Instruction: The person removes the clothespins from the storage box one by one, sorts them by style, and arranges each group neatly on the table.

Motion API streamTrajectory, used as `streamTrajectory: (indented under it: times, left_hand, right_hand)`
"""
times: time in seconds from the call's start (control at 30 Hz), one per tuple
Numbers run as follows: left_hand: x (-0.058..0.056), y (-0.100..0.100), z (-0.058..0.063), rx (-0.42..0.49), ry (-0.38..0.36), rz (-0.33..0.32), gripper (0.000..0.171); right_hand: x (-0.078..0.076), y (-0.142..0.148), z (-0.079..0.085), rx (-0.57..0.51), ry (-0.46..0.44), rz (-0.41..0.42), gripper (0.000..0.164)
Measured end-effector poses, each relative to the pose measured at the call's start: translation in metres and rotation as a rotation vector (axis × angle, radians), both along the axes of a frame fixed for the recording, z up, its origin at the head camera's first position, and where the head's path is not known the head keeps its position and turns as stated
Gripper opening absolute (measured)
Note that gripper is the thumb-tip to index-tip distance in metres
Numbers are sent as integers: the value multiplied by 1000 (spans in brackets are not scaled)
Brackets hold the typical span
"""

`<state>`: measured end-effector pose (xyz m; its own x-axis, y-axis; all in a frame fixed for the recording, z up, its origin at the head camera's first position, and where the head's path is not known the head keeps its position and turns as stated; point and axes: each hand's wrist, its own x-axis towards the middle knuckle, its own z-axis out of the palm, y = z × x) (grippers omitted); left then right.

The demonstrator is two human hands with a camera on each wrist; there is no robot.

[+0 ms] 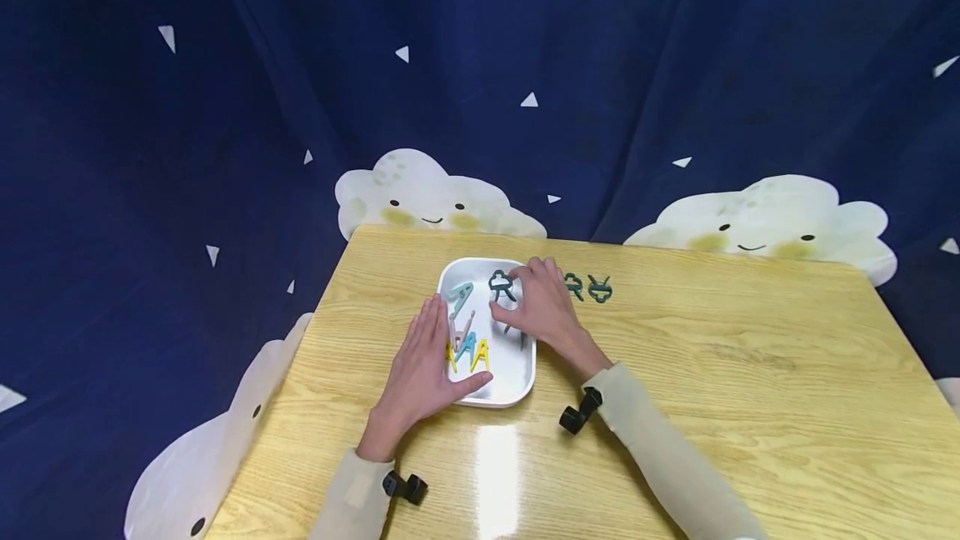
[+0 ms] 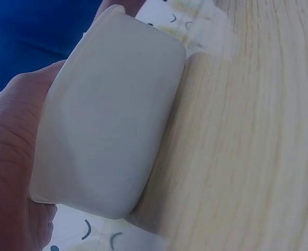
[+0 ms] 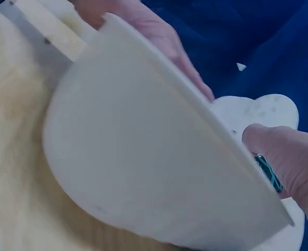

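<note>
Fingers of my right hand [image 1: 545, 303] pinch the dark green clip [image 3: 269, 173]; I see it left of the palm, above the white tray [image 1: 495, 403], long axis roughly near-to-far, legs nearer; my left hand [image 1: 423, 365], straight-fingered against the tray's left side, lies farther off.

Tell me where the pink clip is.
In the head view, the pink clip lies in the left part of the white tray, beside the blue clip and the left hand.

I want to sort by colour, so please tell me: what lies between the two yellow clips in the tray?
A blue clip, as the head view shows.
</note>
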<state>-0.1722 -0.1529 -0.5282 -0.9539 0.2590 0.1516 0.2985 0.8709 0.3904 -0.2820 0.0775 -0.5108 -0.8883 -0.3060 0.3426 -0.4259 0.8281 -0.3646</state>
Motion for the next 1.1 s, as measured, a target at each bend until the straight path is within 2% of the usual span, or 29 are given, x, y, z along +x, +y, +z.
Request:
streamTrajectory:
  times: [0.27, 0.5, 0.77, 1.1]
  left_hand:
    - [0, 2, -1, 1, 3, 4, 136]
    - [-1, 2, -1, 13, 14, 2, 136]
    - [-1, 1, -2, 6, 16, 3, 137]
    - [-1, 1, -1, -6, -17, 11, 136]
  right_hand:
    - [-6, 27, 9, -3, 17, -25, 67]
    - [-9, 53, 11, -45, 10, -47, 66]
    - [-13, 86, 5, -43, 48, -71, 64]
    - [-14, 119, -6, -20, 106, -78, 62]
